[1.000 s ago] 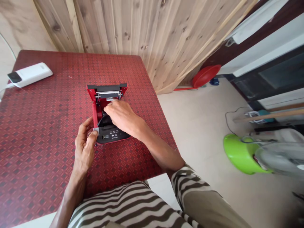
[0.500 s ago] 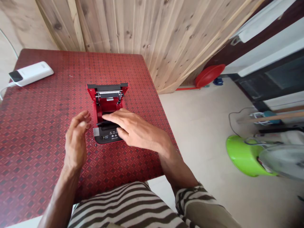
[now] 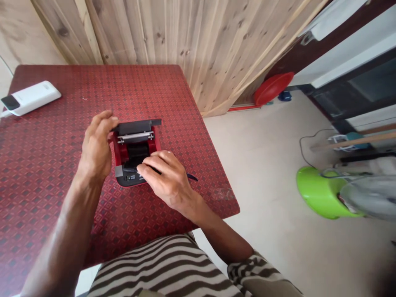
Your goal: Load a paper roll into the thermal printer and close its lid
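Observation:
A small red and black printer (image 3: 156, 142) sits on the table with its hinged lid (image 3: 136, 126) partly raised. A metal roller shows under the lid, above a dark inner compartment. My left hand (image 3: 97, 142) is at the lid's left corner, its fingers bent around the edge. My right hand (image 3: 168, 177) lies over the right part of the button panel (image 3: 126, 180), fingers curled in. A thin dark pointed piece (image 3: 192, 177) sticks out to the right from under this hand; its kind cannot be made out. A grey square patch (image 3: 119, 171) marks the panel's left corner.
The table (image 3: 55, 165) has a red patterned top, its right edge beside the tiled floor. A white power bank (image 3: 35, 97) with a cable lies at the far left. Wooden boards stand behind. A red basin (image 3: 274, 88) and a green fan base (image 3: 321, 194) are off to the right.
My left hand has moved up from beside the printer to the lid, which has tipped lower. My right hand has drawn back from the compartment, with its fingers now curled.

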Demonstrator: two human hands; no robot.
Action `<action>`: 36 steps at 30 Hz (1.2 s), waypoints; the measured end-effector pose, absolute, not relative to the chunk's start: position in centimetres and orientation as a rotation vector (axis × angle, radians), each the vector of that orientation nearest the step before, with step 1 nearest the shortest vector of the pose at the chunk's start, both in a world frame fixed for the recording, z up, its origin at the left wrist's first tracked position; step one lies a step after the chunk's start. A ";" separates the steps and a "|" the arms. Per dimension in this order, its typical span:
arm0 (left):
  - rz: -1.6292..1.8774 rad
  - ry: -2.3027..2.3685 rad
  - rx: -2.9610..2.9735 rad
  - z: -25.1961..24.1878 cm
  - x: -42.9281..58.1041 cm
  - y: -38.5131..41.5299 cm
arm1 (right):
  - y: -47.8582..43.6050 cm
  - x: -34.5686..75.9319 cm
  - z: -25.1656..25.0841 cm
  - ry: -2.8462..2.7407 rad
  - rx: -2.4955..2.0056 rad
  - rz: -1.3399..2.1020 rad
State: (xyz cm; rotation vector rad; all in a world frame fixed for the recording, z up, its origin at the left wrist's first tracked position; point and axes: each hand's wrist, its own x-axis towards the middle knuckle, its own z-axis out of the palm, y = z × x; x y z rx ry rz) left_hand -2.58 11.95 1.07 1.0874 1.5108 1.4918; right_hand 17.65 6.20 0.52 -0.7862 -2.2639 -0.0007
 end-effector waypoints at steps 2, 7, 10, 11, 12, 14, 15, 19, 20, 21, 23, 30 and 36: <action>1.463 1.512 0.993 0.9 -2.0 9.5 | 5.9 17.6 0.1 -2.199 -0.786 -0.033; 1.302 1.440 0.778 0.5 -1.3 5.4 | 5.5 17.4 0.0 -2.124 -0.827 -0.060; 1.259 1.447 0.765 0.1 -1.4 4.9 | 5.4 17.5 0.4 -2.129 -0.917 0.020; 1.257 1.452 0.769 0.0 -1.4 4.9 | 5.3 17.6 0.4 -2.141 -0.947 0.068; 1.262 1.459 0.773 -0.1 -1.4 4.9 | 5.3 17.6 0.5 -2.153 -0.972 0.119; 1.273 1.474 0.780 -0.1 -1.3 4.9 | 5.2 17.7 0.5 -2.171 -1.005 0.205; 1.278 1.479 0.785 -0.1 -1.2 4.9 | 5.2 17.7 0.5 -2.173 -1.016 0.234; 1.288 1.479 0.810 -0.2 -1.1 4.9 | 5.1 17.6 0.6 -2.159 -1.040 0.286; 1.288 1.486 0.810 -0.2 -1.1 4.9 | 5.1 17.6 0.6 -2.162 -1.044 0.295; 1.287 1.498 0.805 -0.3 -1.1 4.9 | 5.1 17.5 0.7 -2.168 -1.045 0.303; 1.278 1.517 0.784 -0.4 -1.3 4.9 | 5.0 17.6 0.7 -2.169 -1.029 0.303; 1.363 1.417 0.763 -0.3 -2.0 2.3 | 3.5 19.0 -0.1 -1.851 -0.989 0.248; 1.385 1.482 0.747 -0.3 -2.0 0.8 | 1.9 19.5 -1.4 -1.726 -1.106 0.367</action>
